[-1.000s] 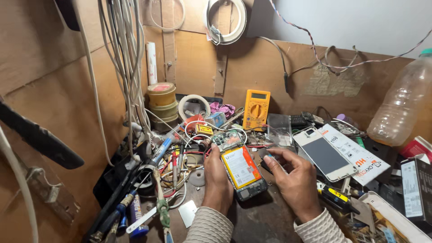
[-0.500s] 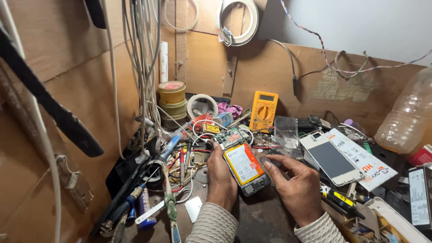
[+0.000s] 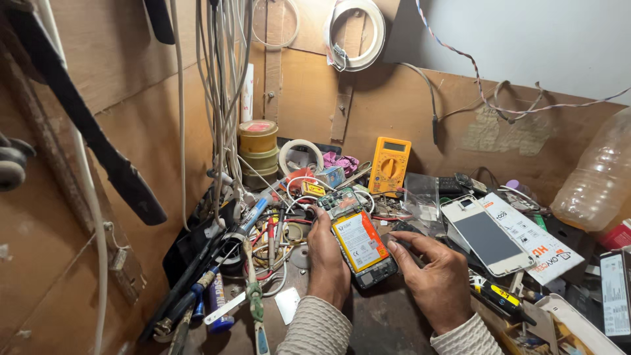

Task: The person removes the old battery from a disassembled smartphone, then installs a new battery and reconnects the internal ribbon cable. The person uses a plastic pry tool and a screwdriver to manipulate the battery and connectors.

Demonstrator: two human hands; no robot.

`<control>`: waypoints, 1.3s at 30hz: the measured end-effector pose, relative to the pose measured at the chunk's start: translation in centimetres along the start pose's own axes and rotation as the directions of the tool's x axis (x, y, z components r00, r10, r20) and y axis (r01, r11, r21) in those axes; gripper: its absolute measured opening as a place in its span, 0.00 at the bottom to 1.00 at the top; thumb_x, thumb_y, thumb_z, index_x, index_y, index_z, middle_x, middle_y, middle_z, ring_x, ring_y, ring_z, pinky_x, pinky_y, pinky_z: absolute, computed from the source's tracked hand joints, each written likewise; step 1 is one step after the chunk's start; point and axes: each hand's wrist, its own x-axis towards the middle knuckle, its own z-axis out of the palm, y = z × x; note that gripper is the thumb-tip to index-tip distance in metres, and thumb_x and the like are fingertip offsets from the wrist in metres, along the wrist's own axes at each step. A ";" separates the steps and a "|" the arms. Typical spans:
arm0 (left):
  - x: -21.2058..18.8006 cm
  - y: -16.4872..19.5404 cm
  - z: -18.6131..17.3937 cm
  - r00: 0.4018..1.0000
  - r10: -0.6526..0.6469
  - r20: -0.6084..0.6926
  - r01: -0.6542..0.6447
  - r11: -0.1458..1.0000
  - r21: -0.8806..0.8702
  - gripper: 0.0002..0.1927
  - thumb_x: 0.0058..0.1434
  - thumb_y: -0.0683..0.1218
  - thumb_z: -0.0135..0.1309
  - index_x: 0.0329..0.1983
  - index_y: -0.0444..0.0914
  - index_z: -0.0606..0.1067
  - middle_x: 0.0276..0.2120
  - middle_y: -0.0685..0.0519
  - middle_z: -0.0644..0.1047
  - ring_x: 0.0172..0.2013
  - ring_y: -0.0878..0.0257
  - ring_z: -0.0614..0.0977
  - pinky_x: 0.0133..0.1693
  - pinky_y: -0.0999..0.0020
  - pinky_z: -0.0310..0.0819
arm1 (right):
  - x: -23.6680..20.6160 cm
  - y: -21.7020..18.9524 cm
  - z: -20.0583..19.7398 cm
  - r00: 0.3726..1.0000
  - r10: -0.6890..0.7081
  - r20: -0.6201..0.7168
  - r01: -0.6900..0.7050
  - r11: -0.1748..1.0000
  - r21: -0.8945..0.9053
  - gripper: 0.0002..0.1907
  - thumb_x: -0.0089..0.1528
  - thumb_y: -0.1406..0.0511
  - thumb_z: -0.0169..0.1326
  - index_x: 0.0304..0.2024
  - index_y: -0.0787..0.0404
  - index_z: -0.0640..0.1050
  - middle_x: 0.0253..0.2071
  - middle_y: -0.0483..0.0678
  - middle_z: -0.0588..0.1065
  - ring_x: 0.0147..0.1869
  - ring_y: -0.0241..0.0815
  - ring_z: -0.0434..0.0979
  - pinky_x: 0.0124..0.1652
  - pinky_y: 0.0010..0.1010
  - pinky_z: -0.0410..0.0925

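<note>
While the left hand (image 3: 327, 253) grips the opened phone (image 3: 360, 244) by its edge, the right hand (image 3: 430, 276) pinches a small tool (image 3: 402, 238) beside it; probing inside demands steadiness.

Head view, my own two arms only. Left hand (image 3: 328, 260) and right hand (image 3: 437, 279) both bare: no gloves, no rings, no watch that I can see. Both wrists come out of cream knit sleeves, ribbed, with snug cuffs. Left sleeve (image 3: 315, 329) shows more length than right sleeve (image 3: 468, 336). Nails short, plain.
</note>
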 end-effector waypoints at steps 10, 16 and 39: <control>-0.5 0.2 0.3 1.000 0.003 -0.015 -0.003 0.999 0.049 0.28 0.74 0.59 0.33 0.53 0.33 0.74 0.45 0.46 0.81 0.43 0.57 0.84 0.46 0.62 0.79 | -0.1 0.0 0.0 0.999 -0.040 0.011 0.040 0.999 -0.019 0.12 0.55 0.61 0.65 0.40 0.58 0.86 0.34 0.51 0.84 0.32 0.42 0.86 0.34 0.31 0.73; -0.7 0.1 0.5 1.000 0.000 0.011 0.000 0.997 0.072 0.30 0.74 0.58 0.31 0.53 0.33 0.77 0.44 0.46 0.82 0.41 0.58 0.84 0.45 0.63 0.79 | -0.2 -0.1 0.0 0.996 -0.088 -0.003 0.088 0.995 -0.037 0.12 0.55 0.61 0.64 0.40 0.58 0.86 0.36 0.51 0.84 0.36 0.44 0.86 0.36 0.32 0.74; 0.0 -0.8 -0.2 0.999 0.040 0.035 -0.045 0.986 0.161 0.28 0.75 0.56 0.33 0.51 0.32 0.77 0.39 0.46 0.83 0.35 0.59 0.83 0.39 0.64 0.80 | 1.2 4.7 1.5 0.951 0.110 0.290 -0.238 0.858 0.455 0.11 0.57 0.67 0.63 0.39 0.69 0.86 0.28 0.45 0.84 0.30 0.26 0.79 0.32 0.20 0.73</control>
